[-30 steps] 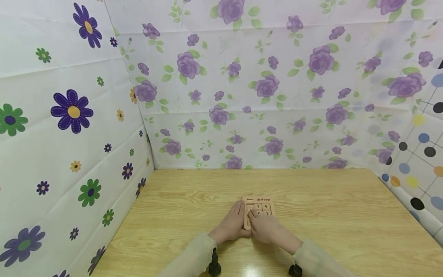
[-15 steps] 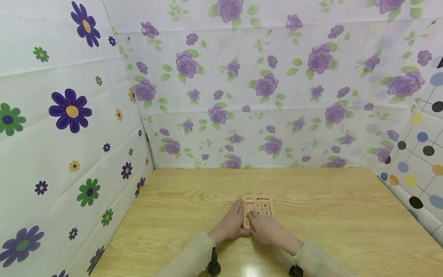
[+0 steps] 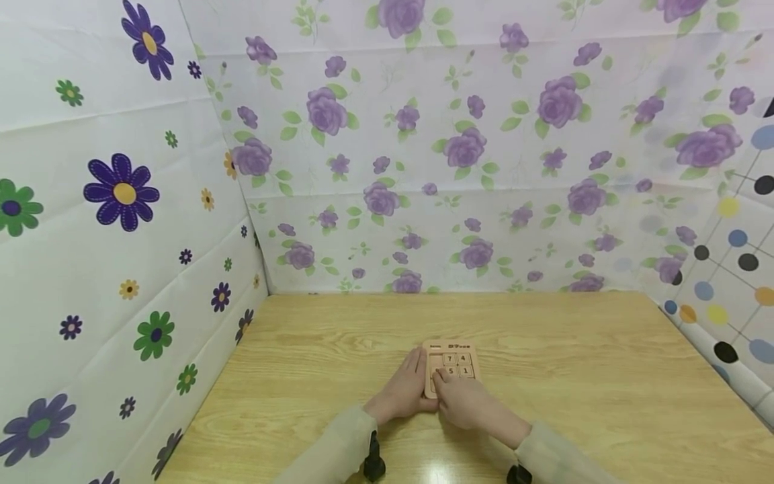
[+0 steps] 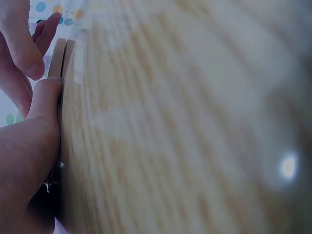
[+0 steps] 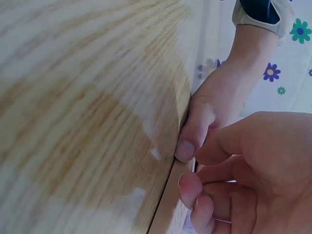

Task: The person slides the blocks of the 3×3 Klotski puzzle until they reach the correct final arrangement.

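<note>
A wooden number sliding puzzle (image 3: 444, 344) lies flat on the table, with the 7 tile (image 3: 450, 359) and 4 tile (image 3: 463, 358) above the 5 tile (image 3: 450, 371) and 1 tile (image 3: 465, 370). The top-left slot shows bare. Along the left edge rest the straight fingers of my left hand (image 3: 404, 388); its thumb (image 4: 46, 100) presses the near side. My right hand (image 3: 464, 401) reaches over the near part, a fingertip touching the left column beside the 5. Its other fingers bend loosely in the right wrist view. The lower tiles are hidden under this hand.
The wood-grain table (image 3: 574, 363) stretches around the puzzle on all sides. Floral cloth (image 3: 387, 148) hangs behind it, with a flower-print cloth (image 3: 60, 269) at the left and a dotted cloth (image 3: 738, 269) at the right.
The right fingertips shift slightly over the left column: half a second ago a tile's digit showed beside them, and now it is mostly covered. The left hand stays in place.
</note>
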Motion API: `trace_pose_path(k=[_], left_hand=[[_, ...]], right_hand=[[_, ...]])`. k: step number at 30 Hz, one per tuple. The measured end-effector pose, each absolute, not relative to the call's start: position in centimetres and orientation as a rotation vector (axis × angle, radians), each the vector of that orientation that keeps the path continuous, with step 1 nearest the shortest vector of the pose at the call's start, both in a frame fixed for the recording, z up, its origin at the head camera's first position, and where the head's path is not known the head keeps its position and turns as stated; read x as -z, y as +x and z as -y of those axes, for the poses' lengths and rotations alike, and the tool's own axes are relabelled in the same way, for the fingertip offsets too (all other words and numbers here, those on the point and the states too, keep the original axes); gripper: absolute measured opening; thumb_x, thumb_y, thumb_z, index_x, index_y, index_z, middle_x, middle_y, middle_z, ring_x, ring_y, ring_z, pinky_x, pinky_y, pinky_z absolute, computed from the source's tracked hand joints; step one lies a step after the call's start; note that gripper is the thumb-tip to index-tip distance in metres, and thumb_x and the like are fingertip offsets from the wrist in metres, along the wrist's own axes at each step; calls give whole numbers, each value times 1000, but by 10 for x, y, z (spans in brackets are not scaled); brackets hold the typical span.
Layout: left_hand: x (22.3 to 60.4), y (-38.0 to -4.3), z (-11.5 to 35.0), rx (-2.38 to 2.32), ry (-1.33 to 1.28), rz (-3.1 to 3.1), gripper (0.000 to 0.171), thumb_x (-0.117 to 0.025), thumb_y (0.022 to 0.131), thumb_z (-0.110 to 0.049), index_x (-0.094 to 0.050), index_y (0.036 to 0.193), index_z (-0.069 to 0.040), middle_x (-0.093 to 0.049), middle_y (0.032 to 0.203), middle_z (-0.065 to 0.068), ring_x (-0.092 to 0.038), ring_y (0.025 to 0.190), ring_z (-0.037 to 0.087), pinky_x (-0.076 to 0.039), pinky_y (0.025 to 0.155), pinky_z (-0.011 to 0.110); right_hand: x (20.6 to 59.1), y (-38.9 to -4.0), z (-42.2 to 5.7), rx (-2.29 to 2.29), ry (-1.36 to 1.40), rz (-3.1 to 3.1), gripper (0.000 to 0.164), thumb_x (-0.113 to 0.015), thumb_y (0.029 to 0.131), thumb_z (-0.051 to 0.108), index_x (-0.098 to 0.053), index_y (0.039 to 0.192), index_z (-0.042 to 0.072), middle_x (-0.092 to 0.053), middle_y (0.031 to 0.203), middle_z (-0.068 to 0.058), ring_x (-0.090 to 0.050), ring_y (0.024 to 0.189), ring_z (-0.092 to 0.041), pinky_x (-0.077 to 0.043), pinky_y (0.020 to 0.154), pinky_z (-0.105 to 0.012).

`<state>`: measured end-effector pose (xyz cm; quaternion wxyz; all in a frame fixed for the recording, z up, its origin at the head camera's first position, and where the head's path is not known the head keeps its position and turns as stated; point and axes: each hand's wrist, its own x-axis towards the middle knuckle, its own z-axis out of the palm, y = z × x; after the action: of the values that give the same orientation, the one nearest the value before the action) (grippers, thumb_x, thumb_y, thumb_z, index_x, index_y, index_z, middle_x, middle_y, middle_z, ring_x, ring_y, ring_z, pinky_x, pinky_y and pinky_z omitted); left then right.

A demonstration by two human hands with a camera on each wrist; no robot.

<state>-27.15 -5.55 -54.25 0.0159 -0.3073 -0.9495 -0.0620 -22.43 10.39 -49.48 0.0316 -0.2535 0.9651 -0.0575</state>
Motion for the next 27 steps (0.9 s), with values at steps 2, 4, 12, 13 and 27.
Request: trace_pose_path(k=[2, 4, 12, 13, 27], left_hand=[[542, -272, 55, 187, -950, 2956, 112, -64, 81, -62, -17, 148, 13, -20, 155, 31, -22, 147, 36, -23, 123, 39], [541, -272, 55, 189, -952, 2959, 111, -64, 82, -62, -17, 148, 14, -20, 156, 31, -22, 147, 37, -22, 123, 39], [541, -272, 57, 207, -967, 2948, 110, -61, 84, -63, -17, 148, 15, -19, 155, 33, -22, 146, 39, -23, 122, 41], [541, -272, 57, 204, -966, 2949, 110, -60, 84, -64, -17, 148, 14, -19, 155, 32, -22, 146, 39, -22, 122, 41], [543, -272, 56, 337, -951, 2966, 112, -60, 83, -66, -13, 149, 13, -18, 157, 29, -20, 148, 36, -20, 123, 40]], right_hand=[[494, -224, -104, 168, -777, -2973, 49, -54, 94, 22, -52, 135, -5, -53, 140, -22, -56, 124, -35, -54, 97, -46], [493, -224, -104, 175, -769, -2963, 49, -54, 94, 22, -51, 136, -5, -52, 140, -23, -55, 125, -36, -52, 99, -47], [485, -224, -108, 209, -757, -2940, 51, -55, 94, 21, -49, 138, -3, -51, 141, -22, -65, 109, -35, -59, 84, -42], [485, -225, -108, 206, -751, -2941, 51, -55, 94, 21, -48, 139, -3, -50, 142, -22, -65, 108, -35, -60, 82, -41], [489, -234, -116, 241, -673, -2962, 52, -55, 95, 22, -47, 139, -4, -50, 142, -23, -57, 121, -39, -57, 88, -46]])
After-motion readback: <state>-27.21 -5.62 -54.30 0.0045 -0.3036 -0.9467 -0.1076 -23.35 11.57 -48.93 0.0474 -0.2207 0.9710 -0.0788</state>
